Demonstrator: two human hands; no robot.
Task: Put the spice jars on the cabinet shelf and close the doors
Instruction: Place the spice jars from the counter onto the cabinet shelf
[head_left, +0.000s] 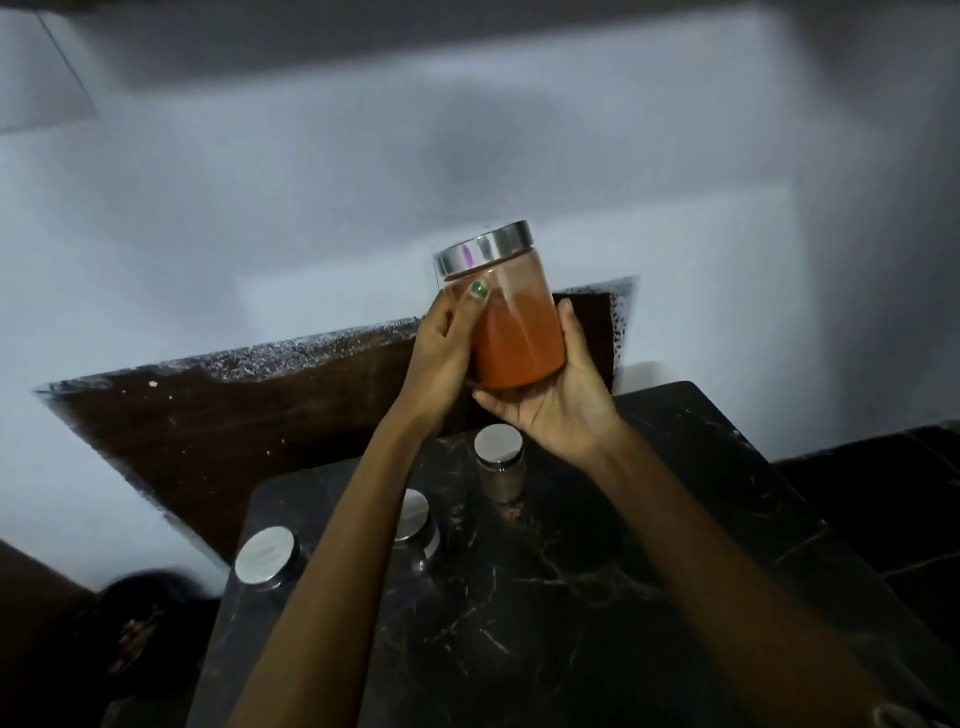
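Spice jar of clear glass with a steel lid and orange powder (511, 322) is tilting between both gripping hands, left hand (441, 353) and right hand (561, 400), its base hiding behind fingers, above three steel-lidded jars (498, 457) standing on the black marble counter (571, 597) below a blurred white wall (311, 208).

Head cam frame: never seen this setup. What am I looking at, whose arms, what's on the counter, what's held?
No machine here: a person wears a wide-angle camera on the head, looking forward and down, so the two arms coming up from the bottom are their own. This is the only view. Both hands hold one jar of orange powder with a metal lid, tilted, lifted above the counter. The left hand wraps its side; the right hand cups its base and other side. Three more metal-lidded jars stand on the dark marble counter: the far jar, the middle jar partly behind the left arm, and the near jar. No cabinet shelf or doors are clearly visible.
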